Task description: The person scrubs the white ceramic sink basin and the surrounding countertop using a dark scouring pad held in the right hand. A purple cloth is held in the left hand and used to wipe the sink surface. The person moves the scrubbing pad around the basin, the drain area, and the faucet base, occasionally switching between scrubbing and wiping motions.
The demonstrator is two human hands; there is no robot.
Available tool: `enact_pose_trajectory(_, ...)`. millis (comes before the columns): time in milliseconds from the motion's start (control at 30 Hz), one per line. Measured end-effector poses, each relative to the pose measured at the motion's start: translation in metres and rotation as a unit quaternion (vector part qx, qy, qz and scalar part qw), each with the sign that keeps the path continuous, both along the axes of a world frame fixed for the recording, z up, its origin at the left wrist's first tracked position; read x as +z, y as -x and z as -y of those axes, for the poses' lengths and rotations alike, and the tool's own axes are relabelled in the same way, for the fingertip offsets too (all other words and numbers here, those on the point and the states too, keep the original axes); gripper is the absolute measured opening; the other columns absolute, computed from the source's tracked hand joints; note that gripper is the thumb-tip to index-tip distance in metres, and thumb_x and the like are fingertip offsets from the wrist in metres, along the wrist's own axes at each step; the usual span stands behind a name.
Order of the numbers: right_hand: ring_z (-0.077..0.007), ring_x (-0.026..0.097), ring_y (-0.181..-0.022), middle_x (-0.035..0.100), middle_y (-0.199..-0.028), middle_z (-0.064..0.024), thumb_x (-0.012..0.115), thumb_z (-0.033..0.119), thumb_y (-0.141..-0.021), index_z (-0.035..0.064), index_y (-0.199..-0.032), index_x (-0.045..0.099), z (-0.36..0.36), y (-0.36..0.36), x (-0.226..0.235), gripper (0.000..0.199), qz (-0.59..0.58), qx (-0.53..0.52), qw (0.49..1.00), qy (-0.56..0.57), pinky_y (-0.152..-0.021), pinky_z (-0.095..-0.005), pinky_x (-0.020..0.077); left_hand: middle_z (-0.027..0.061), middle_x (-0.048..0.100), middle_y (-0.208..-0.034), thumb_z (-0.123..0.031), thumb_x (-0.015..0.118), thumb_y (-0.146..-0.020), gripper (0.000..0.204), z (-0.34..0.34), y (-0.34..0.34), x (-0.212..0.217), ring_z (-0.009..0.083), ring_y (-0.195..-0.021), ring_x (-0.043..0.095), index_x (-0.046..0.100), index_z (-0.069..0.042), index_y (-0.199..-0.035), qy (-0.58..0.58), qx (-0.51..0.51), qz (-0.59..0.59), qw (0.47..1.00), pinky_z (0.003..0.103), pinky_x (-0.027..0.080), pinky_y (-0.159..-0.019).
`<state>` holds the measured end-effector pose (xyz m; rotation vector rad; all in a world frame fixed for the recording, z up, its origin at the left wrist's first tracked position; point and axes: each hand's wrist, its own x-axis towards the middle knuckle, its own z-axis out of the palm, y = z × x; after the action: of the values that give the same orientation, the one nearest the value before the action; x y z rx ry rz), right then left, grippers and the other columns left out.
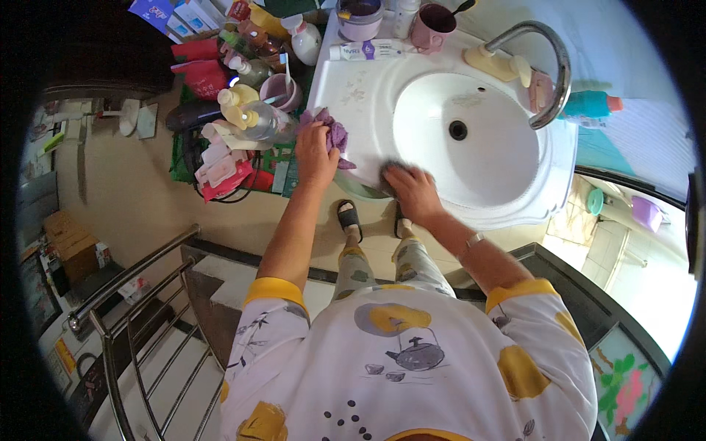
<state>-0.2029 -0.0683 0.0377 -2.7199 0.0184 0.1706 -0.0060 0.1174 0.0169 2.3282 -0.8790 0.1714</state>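
My left hand is closed on a crumpled purple cloth at the left edge of the white washbasin counter. Under my right hand is a dark grey scrubbing pad, pressed on the counter's front rim beside the bowl; the fingers curl over it and only part of it shows. The round white basin with its black drain lies to the right of both hands. A curved metal faucet arches over the basin's right side.
On the counter's back stand a toothpaste tube, a pink mug, a lidded tub and a cream pump bottle. Left of it crowd several bottles, a pink cup and a black cable. A metal railing runs at lower left.
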Motion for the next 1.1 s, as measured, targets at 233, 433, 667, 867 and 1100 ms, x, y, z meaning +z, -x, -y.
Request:
enact_pose_trajectory(233,-0.0305,0.045,-0.12,0.051,-0.13,-0.0067,0.058,0.005,-0.08,0.0112,-0.132,0.053,0.016,0.066,0.017,0.053,-0.019,-0.031,0.999,0.009,-0.101,-0.0482,0.0358,0.0159,0.055,-0.118,-0.004,0.066,-0.065,0.044,0.002,0.0,-0.007,0.038,-0.113,0.049,0.052,-0.003,-0.107,0.012,-0.001,0.024,1.0,0.049,0.038,-0.099)
enact_pose_trajectory(433,-0.0314,0.045,-0.118,0.049,-0.128,-0.0091,0.055,0.008,-0.081,0.0107,-0.13,0.052,-0.017,-0.022,0.013,0.049,-0.013,-0.067,0.997,0.031,-0.101,-0.047,0.0355,0.0145,0.055,-0.117,-0.004,0.067,-0.064,0.045,0.002,-0.001,-0.004,0.0376,-0.112,0.049,0.052,-0.003,-0.107,0.005,-0.015,0.03,0.999,0.049,0.039,-0.098)
enact_pose_trajectory(667,-0.0337,0.043,-0.12,0.047,-0.129,-0.0117,0.058,0.01,-0.078,0.0102,-0.137,0.044,0.007,0.065,0.022,0.061,-0.079,-0.034,0.994,0.062,-0.102,-0.0486,0.0327,0.0142,0.054,-0.117,-0.005,0.067,-0.065,0.046,-0.003,-0.001,-0.005,0.0375,-0.112,0.049,0.051,-0.004,-0.108,0.001,-0.008,0.019,1.0,0.048,0.039,-0.097)
enact_pose_trajectory(867,-0.0315,0.047,-0.113,0.05,-0.119,-0.0099,0.054,0.006,-0.082,0.009,-0.129,0.05,-0.023,-0.029,0.021,0.047,-0.029,-0.061,0.996,0.064,-0.097,-0.0452,0.037,0.0151,0.054,-0.118,-0.005,0.067,-0.066,0.045,0.002,0.0,0.001,0.0378,-0.112,0.049,0.052,-0.003,-0.108,-0.011,-0.023,0.015,1.0,0.048,0.039,-0.098)
enact_pose_trajectory(1100,-0.0335,0.044,-0.12,0.045,-0.132,-0.0121,0.058,0.011,-0.081,0.0097,-0.135,0.047,-0.018,0.049,0.027,0.055,-0.098,-0.096,0.988,0.072,-0.102,-0.0479,0.0336,0.015,0.053,-0.12,-0.006,0.067,-0.066,0.045,-0.005,-0.006,-0.001,0.0383,-0.116,0.047,0.052,-0.004,-0.108,-0.012,-0.032,-0.004,0.999,0.049,0.038,-0.1)
